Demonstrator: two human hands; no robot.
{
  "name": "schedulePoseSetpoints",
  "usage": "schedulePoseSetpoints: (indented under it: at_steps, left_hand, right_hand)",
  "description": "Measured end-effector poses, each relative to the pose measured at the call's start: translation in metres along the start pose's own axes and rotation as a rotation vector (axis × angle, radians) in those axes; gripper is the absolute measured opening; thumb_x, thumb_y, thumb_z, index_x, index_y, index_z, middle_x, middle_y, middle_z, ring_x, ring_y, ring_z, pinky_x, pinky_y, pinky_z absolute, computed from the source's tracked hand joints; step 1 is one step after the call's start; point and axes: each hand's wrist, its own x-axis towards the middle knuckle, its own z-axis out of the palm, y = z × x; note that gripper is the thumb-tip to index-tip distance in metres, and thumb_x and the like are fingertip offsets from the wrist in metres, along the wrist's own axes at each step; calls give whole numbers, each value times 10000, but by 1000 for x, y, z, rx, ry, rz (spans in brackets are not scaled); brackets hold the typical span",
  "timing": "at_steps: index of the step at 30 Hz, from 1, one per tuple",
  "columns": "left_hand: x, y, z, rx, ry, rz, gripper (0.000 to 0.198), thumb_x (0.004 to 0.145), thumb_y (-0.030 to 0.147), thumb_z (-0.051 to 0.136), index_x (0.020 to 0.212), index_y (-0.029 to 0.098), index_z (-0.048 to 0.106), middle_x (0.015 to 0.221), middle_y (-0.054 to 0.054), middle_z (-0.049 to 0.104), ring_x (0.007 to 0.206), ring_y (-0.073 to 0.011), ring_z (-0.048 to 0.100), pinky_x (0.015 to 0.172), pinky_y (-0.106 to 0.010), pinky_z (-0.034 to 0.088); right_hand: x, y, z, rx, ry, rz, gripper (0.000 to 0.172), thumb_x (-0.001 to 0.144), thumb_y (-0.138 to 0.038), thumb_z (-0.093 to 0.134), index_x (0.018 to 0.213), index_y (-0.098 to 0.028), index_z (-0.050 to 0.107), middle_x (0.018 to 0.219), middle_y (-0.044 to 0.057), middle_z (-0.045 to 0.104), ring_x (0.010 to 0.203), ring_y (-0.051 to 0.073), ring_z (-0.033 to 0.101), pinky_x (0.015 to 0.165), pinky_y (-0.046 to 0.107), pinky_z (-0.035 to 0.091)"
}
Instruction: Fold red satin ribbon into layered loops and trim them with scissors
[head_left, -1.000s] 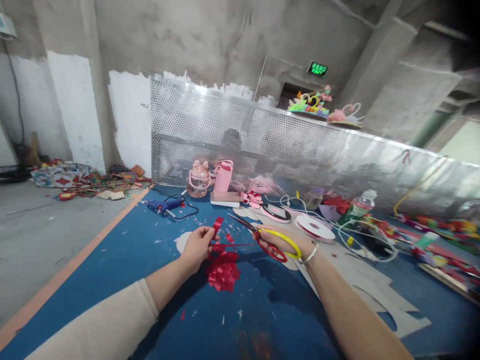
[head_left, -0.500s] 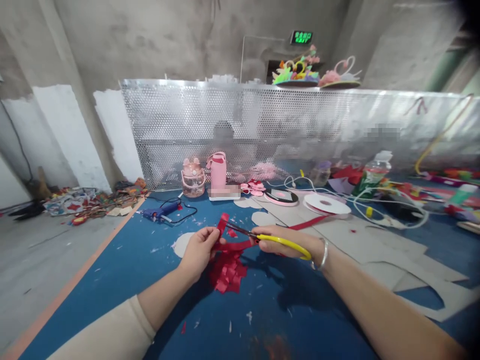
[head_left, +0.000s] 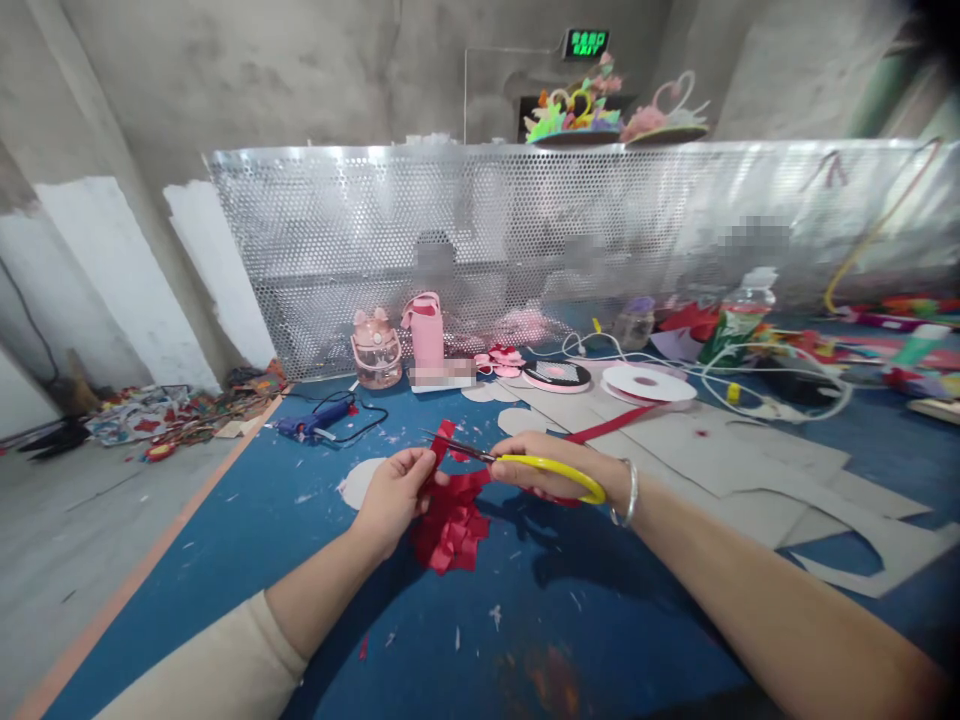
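Note:
Between thumb and fingers, my left hand (head_left: 399,492) pinches a red ribbon (head_left: 444,440) whose end sticks upward. Yellow-handled scissors (head_left: 551,470) are in my right hand (head_left: 559,458); their blades reach left across the ribbon's upper end. Part of the ribbon also runs rightward under my right hand, and another stretch (head_left: 611,425) leads toward a white spool (head_left: 649,386). Just below my hands, a pile of cut red ribbon pieces (head_left: 452,530) lies on the blue table (head_left: 420,650). A pale round disc (head_left: 358,484) is partly covered by my left hand.
A blue glue gun (head_left: 311,424) with its cord lies at the left. Behind stand a clear pink bottle (head_left: 377,350) and a pink flask (head_left: 427,335) before a perforated metal panel (head_left: 337,230). Grey cardboard sheets (head_left: 712,460), a white cable and a green-labelled bottle (head_left: 739,318) occupy the right.
The scissor blades have moved left, from beside the ribbon's upright end to across it. My right hand has come nearer my left. The whole view has shifted slightly.

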Motion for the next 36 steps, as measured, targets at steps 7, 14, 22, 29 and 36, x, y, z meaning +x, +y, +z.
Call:
schedulePoseSetpoints:
  at_steps: [7, 14, 22, 29, 36]
  left_hand:
    - [0, 1, 0, 13, 7, 18, 467, 636, 576, 711, 805, 173, 547, 553, 40, 615, 328, -37, 368, 366, -176, 196]
    - [1, -1, -1, 6, 27, 29, 437, 648, 560, 715, 790, 186, 538, 505, 56, 583, 328, -45, 381, 367, -175, 221]
    - [2, -1, -2, -28, 64, 37, 604, 661, 597, 708, 1053, 165, 552, 457, 88, 528, 319, -43, 329, 369, -175, 190]
    - [1, -1, -1, -46, 64, 69, 566, 633, 615, 725, 958, 173, 588, 436, 101, 478, 323, -34, 283, 368, -174, 188]
    - [1, -3, -1, -44, 7, 51, 485, 616, 610, 738, 736, 183, 544, 425, 85, 475, 328, -30, 294, 368, -171, 166]
  right_hand:
    - [3, 0, -2, -33, 46, 14, 566, 798, -717, 495, 625, -179, 472, 563, -50, 311, 505, 81, 241, 438, 233, 185]
    - [1, -1, -5, -16, 61, 44, 554, 763, -718, 546, 652, -176, 515, 582, -52, 318, 532, 90, 252, 464, 240, 218]
    - [-3, 0, -7, 114, -10, 30, 544, 833, -688, 478, 718, -162, 559, 527, -59, 384, 444, 71, 309, 412, 214, 246]
    - [-4, 13, -8, 364, -139, -9, 631, 838, -756, 381, 875, -154, 567, 507, -91, 337, 377, 53, 257, 352, 192, 235]
    - [-7, 10, 1, 563, -234, -34, 735, 718, -858, 437, 934, -159, 513, 626, -75, 362, 478, 57, 287, 428, 210, 299]
